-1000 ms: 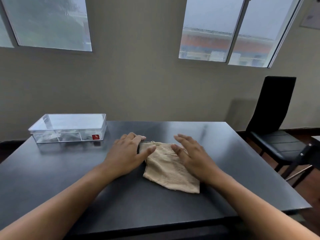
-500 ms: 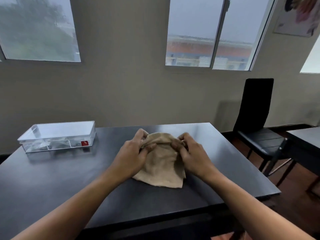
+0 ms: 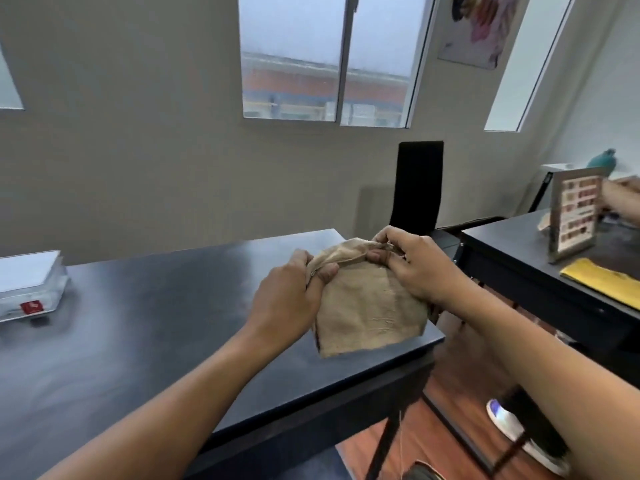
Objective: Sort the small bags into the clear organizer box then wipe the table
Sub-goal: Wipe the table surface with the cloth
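Gripping the top edge of a beige cloth (image 3: pixel 367 306) with both hands, the person holds it off the black table (image 3: pixel 156 323), the left hand (image 3: pixel 287 299) pinching the corner at about nine o'clock of the fabric and the right hand (image 3: pixel 419 268) bunching the edge at about one o'clock. The cloth hangs over the table's right-hand corner. The clear organizer box (image 3: pixel 27 289) sits far off at nine o'clock, near the left edge of the view, lid on. From where I stand, the risk is a loose hem slipping from those fingertips and the cloth dropping past the corner to the floor, or wiping being confined to this end, so the surface around the box stays dirty
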Demonstrator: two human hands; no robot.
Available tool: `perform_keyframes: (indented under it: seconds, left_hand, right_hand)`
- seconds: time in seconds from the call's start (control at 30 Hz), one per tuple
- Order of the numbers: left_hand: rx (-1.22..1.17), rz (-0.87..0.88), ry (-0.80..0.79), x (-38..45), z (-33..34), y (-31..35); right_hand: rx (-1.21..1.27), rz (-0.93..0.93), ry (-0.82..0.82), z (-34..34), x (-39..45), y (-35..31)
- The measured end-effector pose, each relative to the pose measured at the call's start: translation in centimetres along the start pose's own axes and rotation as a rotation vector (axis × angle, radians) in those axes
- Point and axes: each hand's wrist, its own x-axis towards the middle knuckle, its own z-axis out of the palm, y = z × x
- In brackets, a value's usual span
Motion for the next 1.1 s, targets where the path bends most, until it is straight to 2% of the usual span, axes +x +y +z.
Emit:
perform_keyframes:
  seconds: [0.13, 0.23, 0.33, 0.4, 0.5, 0.63, 0.87, 1.0, 1.1]
  left_hand:
    - [0.059, -0.063, -0.065, -0.4, 4.2, 0.1]
    - [0.246, -0.102, -0.061, -0.5, 6.0, -0.4]
    - [0.392, 0.075, 0.033, -1.1, 6.2, -0.9]
    - [0.416, 0.214, 0.043, -1.7, 5.9, -0.7]
    - [0.471, 0.293, -0.145, -2.7, 5.9, -0.5]
    - [0.548, 0.216, -0.360, -3.3, 6.8, -1.3]
    - [0.615, 0.166, -0.482, -2.8, 6.4, -1.7]
    - [0.643, 0.176, -0.511, -2.3, 6.2, -1.5]
    - [0.578, 0.162, -0.482, -2.2, 4.9, -2.0]
  right_hand:
    - [-0.075, 0.081, -0.158, -0.4, -0.7, 3.3]
    - [-0.149, 0.140, -0.202, 1.0, -0.9, 4.9]
    - [-0.360, 0.121, -0.159, 2.5, -1.6, 5.4]
    - [-0.350, 0.115, -0.125, 3.6, -2.7, 5.1]
    - [-0.312, 0.116, -0.170, 5.9, -4.7, 4.4]
    - [-0.304, 0.168, -0.247, 7.3, -5.5, 4.7]
    - [-0.372, 0.159, -0.349, 7.2, -5.1, 5.3]
    - [-0.378, 0.184, -0.413, 6.9, -4.4, 5.3]
    - [-0.317, 0.218, -0.411, 6.8, -4.1, 5.0]
